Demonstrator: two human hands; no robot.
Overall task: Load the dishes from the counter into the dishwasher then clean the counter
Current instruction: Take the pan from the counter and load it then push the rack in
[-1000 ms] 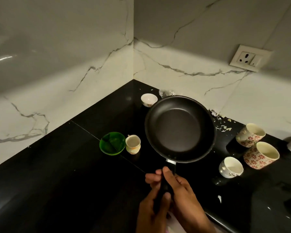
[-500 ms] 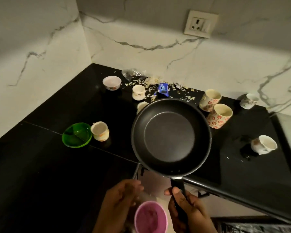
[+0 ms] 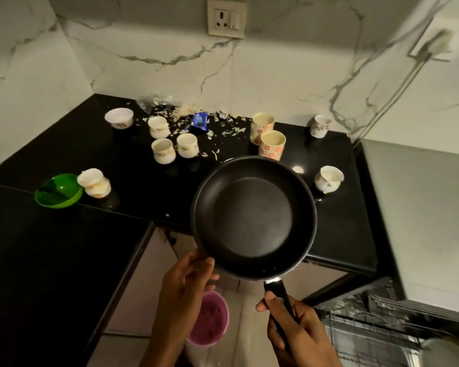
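While your right hand (image 3: 300,332) grips the black handle with fingers curled round it, the frying pan (image 3: 253,217) is held level in the air, its bowl out past the front edge of the counter (image 3: 64,234) and its far rim over the counter's front-right area. Your left hand (image 3: 186,284) is at the pan's near-left rim, fingers loosely bent; whether it touches the rim or pinches it cannot be told.

The step in hand is judged to be carrying the pan from the counter to the dishwasher. The wire rack (image 3: 368,329) shows low to your right, below the counter's right end. The next move calls for swinging the pan right and down and tilting it on edge to seat between the tines.

Beyond the pan, the dishes not yet loaded stand on the counter: a green bowl (image 3: 58,191) and an overturned cup (image 3: 94,182) near the left front edge, white cups (image 3: 163,151) mid-counter, two floral mugs (image 3: 272,144) toward the back, and one cup (image 3: 328,179) just right of the pan. Scraps (image 3: 188,113) lie along the back edge. A pink tub (image 3: 210,319) sits on the floor beneath your left hand.
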